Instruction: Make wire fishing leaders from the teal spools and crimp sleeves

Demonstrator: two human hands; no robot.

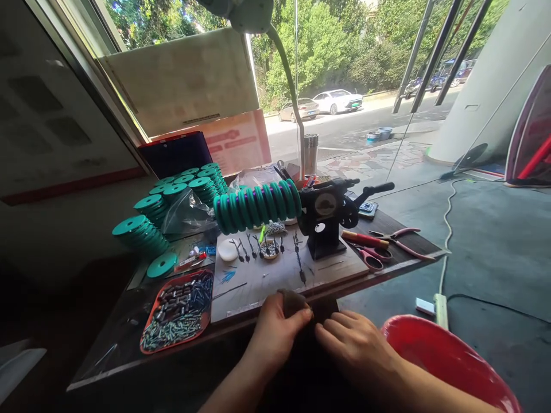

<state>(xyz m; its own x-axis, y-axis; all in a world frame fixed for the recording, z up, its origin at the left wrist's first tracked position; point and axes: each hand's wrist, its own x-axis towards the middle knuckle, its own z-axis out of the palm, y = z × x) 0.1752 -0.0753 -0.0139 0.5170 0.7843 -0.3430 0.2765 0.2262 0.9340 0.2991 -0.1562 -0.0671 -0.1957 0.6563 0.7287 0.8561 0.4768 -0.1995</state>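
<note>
My left hand (275,330) is closed at the table's front edge, thumb and fingers around a dark, rounded grey-brown piece (295,300) whose kind I cannot make out. Beside it, slightly apart, my right hand (355,342) has its fingers curled in; whatever it may grip is hidden in shadow. Ahead of both hands a white board (275,279) carries several small dark swivel-like pieces with wire ends (247,255). Among them is a round dish (270,250) of small metal parts. A dark spring-like piece (300,264) lies nearest my hands.
A black hand-cranked winder (326,209) holds a row of green spools (258,206). More green spools (148,203) are stacked at left. An orange tray (208,304) holds metal parts. Scissors (372,259) and pliers (404,240) lie right; a red basin (447,344) stands below.
</note>
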